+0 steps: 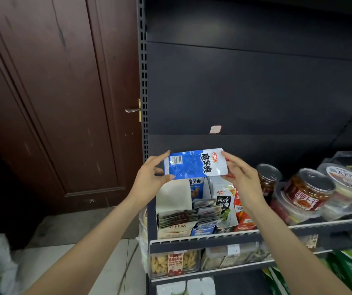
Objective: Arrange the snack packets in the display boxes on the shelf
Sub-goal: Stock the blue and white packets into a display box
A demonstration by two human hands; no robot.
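Both forearms reach up from the bottom edge, nearest the lens. Left hand [149, 177] pinches the barcode end of a blue packet [195, 163]; right hand [242, 177] pinches the other end, so both are grasping the packet. It hangs in the air, long axis level from side to side, directly above the display boxes [192, 209] and clear of them. Those boxes stand on the shelf [298, 227], their packets packed on edge, so I judge the packet must be turned and lowered into the blue box [202, 227] of the same make. Neither hand looks nearer. Jars [308, 191] sit to the right, a dark back panel [245, 92] rises behind, and a brown door [53, 92] is at left.
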